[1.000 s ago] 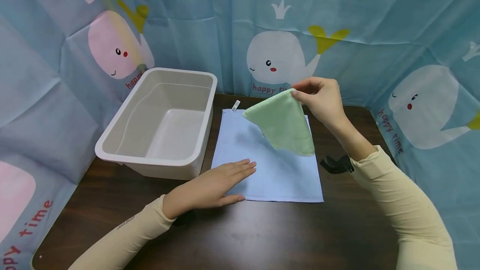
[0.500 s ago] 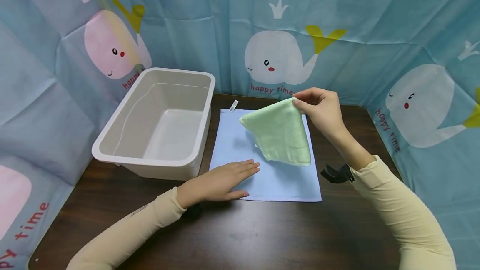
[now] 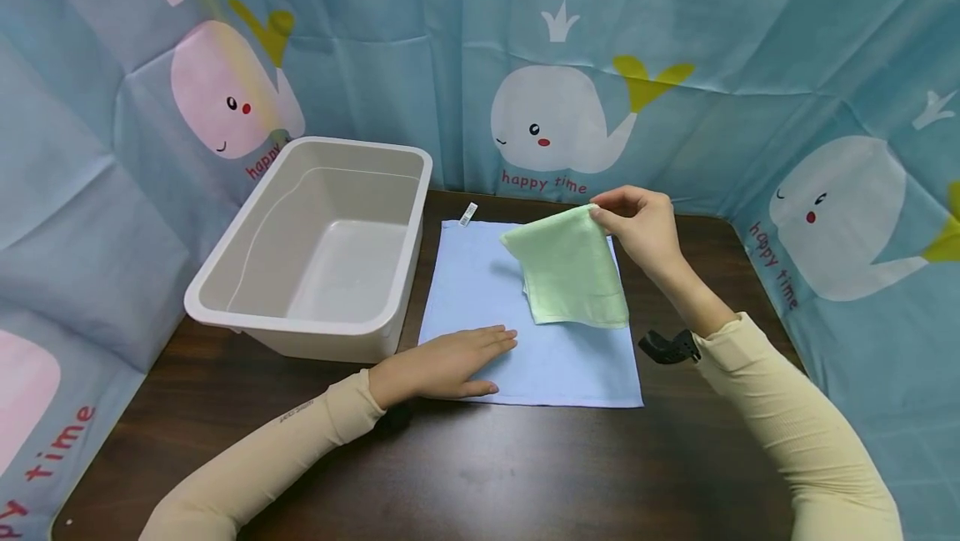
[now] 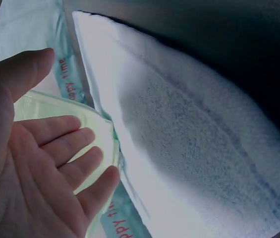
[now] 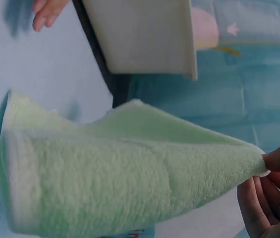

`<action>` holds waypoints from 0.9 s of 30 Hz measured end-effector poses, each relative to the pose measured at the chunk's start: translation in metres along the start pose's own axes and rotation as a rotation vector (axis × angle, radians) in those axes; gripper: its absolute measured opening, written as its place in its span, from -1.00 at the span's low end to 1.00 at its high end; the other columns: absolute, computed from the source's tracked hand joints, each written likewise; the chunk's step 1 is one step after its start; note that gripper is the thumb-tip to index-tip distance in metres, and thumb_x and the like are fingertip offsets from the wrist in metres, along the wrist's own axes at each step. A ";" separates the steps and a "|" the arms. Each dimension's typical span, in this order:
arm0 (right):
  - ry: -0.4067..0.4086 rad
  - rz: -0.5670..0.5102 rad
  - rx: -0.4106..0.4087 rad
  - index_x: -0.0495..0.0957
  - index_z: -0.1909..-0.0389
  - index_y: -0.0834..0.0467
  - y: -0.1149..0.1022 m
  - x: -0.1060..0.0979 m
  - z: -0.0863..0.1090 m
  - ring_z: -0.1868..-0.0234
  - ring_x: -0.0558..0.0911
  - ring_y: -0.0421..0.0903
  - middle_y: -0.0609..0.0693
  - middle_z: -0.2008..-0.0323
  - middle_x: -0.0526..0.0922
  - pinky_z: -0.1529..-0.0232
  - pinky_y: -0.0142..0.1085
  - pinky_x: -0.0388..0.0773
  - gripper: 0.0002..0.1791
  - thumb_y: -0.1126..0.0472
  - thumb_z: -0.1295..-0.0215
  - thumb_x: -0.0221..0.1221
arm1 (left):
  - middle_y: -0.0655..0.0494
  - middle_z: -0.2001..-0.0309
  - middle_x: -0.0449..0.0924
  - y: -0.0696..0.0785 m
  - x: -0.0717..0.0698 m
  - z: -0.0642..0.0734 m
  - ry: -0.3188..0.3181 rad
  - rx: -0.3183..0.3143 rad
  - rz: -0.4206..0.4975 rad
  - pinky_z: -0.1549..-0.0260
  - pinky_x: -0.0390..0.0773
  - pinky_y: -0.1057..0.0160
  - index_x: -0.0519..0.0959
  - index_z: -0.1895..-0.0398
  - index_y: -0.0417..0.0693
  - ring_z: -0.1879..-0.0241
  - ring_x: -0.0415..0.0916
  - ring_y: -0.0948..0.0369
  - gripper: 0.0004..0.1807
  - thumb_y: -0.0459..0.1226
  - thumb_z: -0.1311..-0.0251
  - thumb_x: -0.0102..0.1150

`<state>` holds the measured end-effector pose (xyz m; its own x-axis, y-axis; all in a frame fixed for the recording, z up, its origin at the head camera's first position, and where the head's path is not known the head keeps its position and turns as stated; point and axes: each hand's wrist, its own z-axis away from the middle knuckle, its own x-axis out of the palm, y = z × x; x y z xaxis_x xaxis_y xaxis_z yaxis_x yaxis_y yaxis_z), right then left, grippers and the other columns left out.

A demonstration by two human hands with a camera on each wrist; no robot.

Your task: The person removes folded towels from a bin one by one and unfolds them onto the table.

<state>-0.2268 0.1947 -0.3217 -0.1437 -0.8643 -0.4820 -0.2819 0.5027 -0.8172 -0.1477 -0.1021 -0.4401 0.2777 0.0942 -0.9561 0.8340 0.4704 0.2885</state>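
My right hand (image 3: 641, 228) pinches one corner of a small light green towel (image 3: 573, 270) between thumb and fingers. From that corner the towel hangs over a light blue towel (image 3: 472, 291), which is spread out on the table. In the right wrist view, the green towel (image 5: 95, 178) shows a fluffy side and a folded-over part, its lower end close to the blue towel. My left hand (image 3: 450, 364) has its fingers extended over the blue towel's near left corner. The left wrist view shows that hand's palm (image 4: 35, 173) with nothing in it.
A light grey plastic tub (image 3: 300, 324) stands on the left of the dark wooden table (image 3: 525, 474), beside the blue towel. A white label (image 3: 468, 214) sticks out at that towel's back left corner. Blue curtains (image 3: 450, 41) with printed whales surround the table.
My right hand has come down a little, and the green towel hangs lower over the blue one. My left hand has shifted slightly to the right, fingers still extended.
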 end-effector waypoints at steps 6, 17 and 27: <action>-0.021 -0.077 0.004 0.72 0.17 0.24 -0.011 0.001 -0.003 0.42 0.64 -0.24 -0.12 0.31 0.74 0.39 -0.40 0.64 -0.75 0.16 -0.24 0.34 | 0.02 -0.55 0.15 -0.004 0.005 -0.001 -0.052 -0.034 0.007 -0.45 0.26 0.11 0.18 -0.51 -0.15 -0.55 0.11 0.09 -0.24 0.03 -0.38 0.09; -0.041 -0.366 0.045 0.68 0.15 0.31 -0.036 0.003 0.004 0.34 0.68 -0.23 -0.12 0.32 0.75 0.36 -0.40 0.66 -0.76 0.26 -0.21 0.35 | 0.03 -0.56 0.13 -0.003 0.012 -0.005 -0.116 -0.077 0.039 -0.46 0.25 0.10 0.17 -0.51 -0.15 -0.55 0.09 0.10 -0.24 0.01 -0.38 0.11; -0.057 -0.387 0.022 0.68 0.18 0.28 -0.047 0.007 0.034 0.34 0.69 -0.22 -0.10 0.32 0.74 0.33 -0.37 0.69 -0.82 0.29 -0.22 0.33 | -0.06 -0.53 0.19 -0.009 0.015 0.001 -0.049 -0.134 -0.033 -0.45 0.28 0.10 0.20 -0.49 -0.22 -0.52 0.16 0.06 -0.23 0.03 -0.37 0.11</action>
<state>-0.1825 0.1658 -0.2976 0.0229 -0.9880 -0.1528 -0.2841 0.1401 -0.9485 -0.1513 -0.1056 -0.4568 0.2767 0.0349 -0.9603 0.7731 0.5854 0.2441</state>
